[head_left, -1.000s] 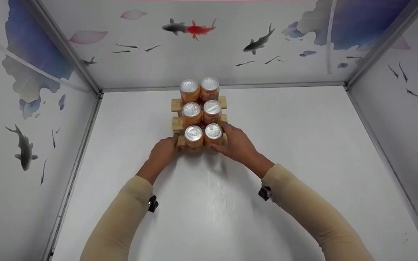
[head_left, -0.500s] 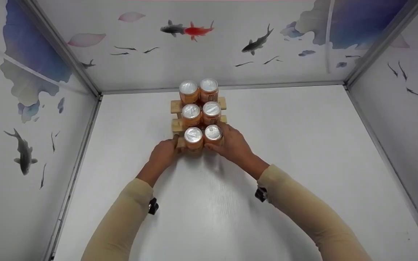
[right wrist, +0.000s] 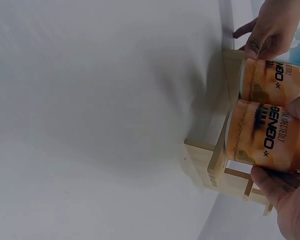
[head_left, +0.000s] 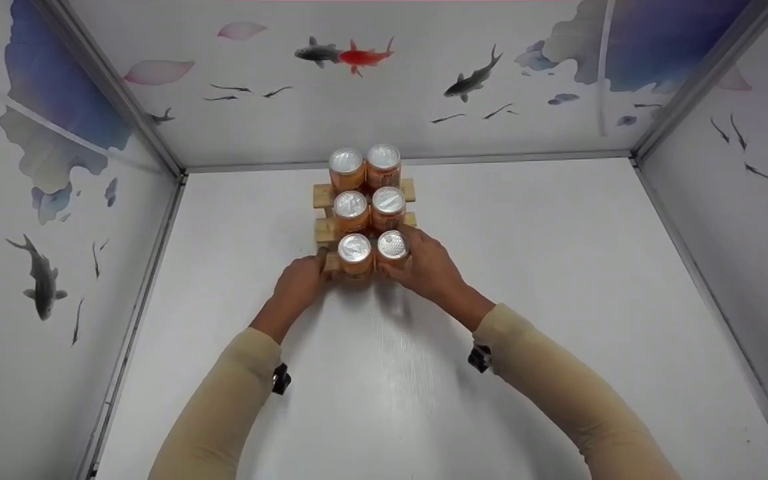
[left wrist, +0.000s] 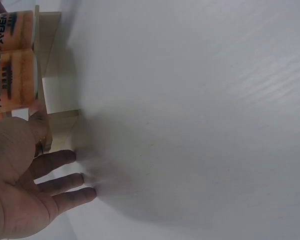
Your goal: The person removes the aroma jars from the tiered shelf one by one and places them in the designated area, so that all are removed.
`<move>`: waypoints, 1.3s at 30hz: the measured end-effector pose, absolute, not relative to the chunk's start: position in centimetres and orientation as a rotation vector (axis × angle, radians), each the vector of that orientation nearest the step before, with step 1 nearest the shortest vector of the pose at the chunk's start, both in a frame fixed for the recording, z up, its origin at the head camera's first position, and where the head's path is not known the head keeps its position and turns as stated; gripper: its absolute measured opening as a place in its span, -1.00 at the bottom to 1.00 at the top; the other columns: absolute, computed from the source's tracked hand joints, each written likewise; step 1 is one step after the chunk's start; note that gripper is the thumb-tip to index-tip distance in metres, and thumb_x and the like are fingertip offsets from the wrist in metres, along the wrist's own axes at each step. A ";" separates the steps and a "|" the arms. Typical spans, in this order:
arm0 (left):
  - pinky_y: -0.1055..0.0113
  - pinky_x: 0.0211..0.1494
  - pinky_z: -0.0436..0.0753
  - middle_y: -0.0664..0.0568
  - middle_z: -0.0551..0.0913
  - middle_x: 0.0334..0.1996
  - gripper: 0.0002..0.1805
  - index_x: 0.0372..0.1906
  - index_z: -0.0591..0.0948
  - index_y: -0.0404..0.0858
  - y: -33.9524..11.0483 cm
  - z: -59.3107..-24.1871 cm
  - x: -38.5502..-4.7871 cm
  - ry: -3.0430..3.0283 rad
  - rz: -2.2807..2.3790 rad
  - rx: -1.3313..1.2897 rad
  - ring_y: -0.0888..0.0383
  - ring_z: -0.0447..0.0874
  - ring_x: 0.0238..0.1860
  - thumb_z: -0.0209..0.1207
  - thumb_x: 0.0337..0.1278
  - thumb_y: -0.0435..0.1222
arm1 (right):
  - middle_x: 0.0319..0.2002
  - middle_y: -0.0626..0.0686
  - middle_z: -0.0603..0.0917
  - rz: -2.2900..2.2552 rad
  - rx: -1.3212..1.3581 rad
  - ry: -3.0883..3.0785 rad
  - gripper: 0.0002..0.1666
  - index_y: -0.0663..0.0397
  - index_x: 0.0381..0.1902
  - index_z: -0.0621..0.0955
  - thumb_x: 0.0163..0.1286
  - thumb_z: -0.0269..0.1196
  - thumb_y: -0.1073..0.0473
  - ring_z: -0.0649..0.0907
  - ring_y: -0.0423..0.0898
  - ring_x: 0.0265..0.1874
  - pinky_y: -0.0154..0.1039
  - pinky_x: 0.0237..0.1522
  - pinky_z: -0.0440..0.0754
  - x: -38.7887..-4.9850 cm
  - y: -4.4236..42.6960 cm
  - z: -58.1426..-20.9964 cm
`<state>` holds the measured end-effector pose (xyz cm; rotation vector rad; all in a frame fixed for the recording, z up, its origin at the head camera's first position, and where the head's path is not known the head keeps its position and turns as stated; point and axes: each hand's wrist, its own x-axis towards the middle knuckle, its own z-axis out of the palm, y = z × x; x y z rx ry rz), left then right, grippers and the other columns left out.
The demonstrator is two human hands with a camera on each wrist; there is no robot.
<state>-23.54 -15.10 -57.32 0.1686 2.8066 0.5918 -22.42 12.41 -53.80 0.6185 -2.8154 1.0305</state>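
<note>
Orange cans with silver lids stand in three rows of two on a stepped wooden rack (head_left: 325,231). My right hand (head_left: 432,268) grips the front right can (head_left: 393,246), its thumb and fingers on either side; the right wrist view shows this can (right wrist: 265,134) on the lowest step. At the rack's front left corner, my left hand (head_left: 300,283) pinches the end of the lowest step, beside the front left can (head_left: 355,249). In the left wrist view that hand (left wrist: 27,185) has its thumb and a finger at the wood, with the other fingers extended above the table.
The rack stands on a white table (head_left: 371,400) near the back wall (head_left: 417,127). Panels printed with fish and flowers enclose the left, back and right sides. A small black device (head_left: 281,379) is at the left wrist, another (head_left: 480,358) at the right.
The front right can has shifted slightly, leaving a small gap to the can at its left. My right hand has moved a little left since the earliest frame, while the left keeps its hold.
</note>
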 end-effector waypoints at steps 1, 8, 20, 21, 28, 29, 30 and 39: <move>-0.16 0.23 0.72 -0.31 0.79 0.16 -0.48 0.53 0.52 -0.36 -15.1 -57.3 -23.5 2.808 0.588 0.172 -0.23 0.80 0.19 0.16 0.71 -0.18 | 0.35 0.35 0.69 1.031 0.623 -2.812 -0.01 0.28 0.57 0.42 0.38 0.61 -0.03 0.74 0.28 0.30 0.21 0.34 0.70 -22.4 12.5 -53.8; -0.12 0.23 0.74 -0.27 0.80 0.21 -0.38 0.62 0.42 -0.33 -15.8 -58.7 -25.0 2.798 0.594 0.202 -0.20 0.81 0.23 0.15 0.74 -0.08 | 0.25 0.28 0.73 1.035 0.635 -2.781 -0.09 0.23 0.49 0.46 0.37 0.61 -0.01 0.77 0.24 0.21 0.20 0.26 0.73 -22.6 13.4 -53.6; -0.14 0.25 0.73 -0.31 0.80 0.17 -0.45 0.58 0.47 -0.35 -15.6 -58.0 -24.5 2.815 0.585 0.212 -0.24 0.81 0.21 0.15 0.73 -0.19 | 0.24 0.28 0.73 1.019 0.585 -2.805 -0.09 0.24 0.48 0.48 0.35 0.60 -0.05 0.77 0.22 0.18 0.18 0.21 0.75 -22.9 15.6 -53.1; -0.13 0.21 0.74 -0.30 0.81 0.15 -0.45 0.57 0.48 -0.35 -15.7 -58.6 -24.9 2.830 0.573 0.228 -0.24 0.82 0.18 0.17 0.72 -0.18 | 0.25 0.29 0.73 1.015 0.578 -2.807 -0.09 0.25 0.48 0.48 0.35 0.60 -0.04 0.78 0.22 0.19 0.18 0.22 0.75 -23.0 15.9 -53.1; -0.17 0.14 0.74 -0.26 0.83 0.08 -0.48 0.54 0.50 -0.33 -15.6 -58.6 -25.0 2.816 0.559 0.194 -0.21 0.83 0.09 0.17 0.71 -0.18 | 0.23 0.28 0.74 1.012 0.541 -2.789 -0.13 0.26 0.44 0.51 0.34 0.61 0.00 0.78 0.20 0.15 0.18 0.16 0.76 -23.1 17.8 -53.5; -0.17 0.13 0.74 -0.26 0.83 0.07 -0.49 0.52 0.52 -0.33 -15.6 -58.7 -25.0 2.817 0.555 0.198 -0.21 0.84 0.08 0.17 0.71 -0.19 | 0.23 0.28 0.74 1.013 0.529 -2.793 -0.13 0.26 0.44 0.50 0.34 0.61 0.00 0.78 0.20 0.15 0.19 0.16 0.76 -23.1 18.1 -53.5; -0.17 0.12 0.74 -0.25 0.83 0.07 -0.50 0.52 0.52 -0.33 -15.6 -58.8 -25.0 2.820 0.552 0.200 -0.20 0.84 0.07 0.17 0.70 -0.19 | 0.23 0.28 0.73 1.014 0.517 -2.797 -0.13 0.26 0.44 0.50 0.34 0.61 0.00 0.78 0.20 0.16 0.20 0.17 0.75 -23.1 18.4 -53.6; -0.14 0.29 0.73 -0.34 0.76 0.26 -0.41 0.63 0.43 -0.34 -15.2 -57.4 -23.5 2.823 0.547 0.192 -0.27 0.77 0.29 0.18 0.69 -0.24 | 0.26 0.32 0.70 1.001 0.420 -2.827 -0.09 0.27 0.49 0.45 0.38 0.59 -0.01 0.76 0.27 0.21 0.26 0.20 0.73 -23.3 21.0 -54.2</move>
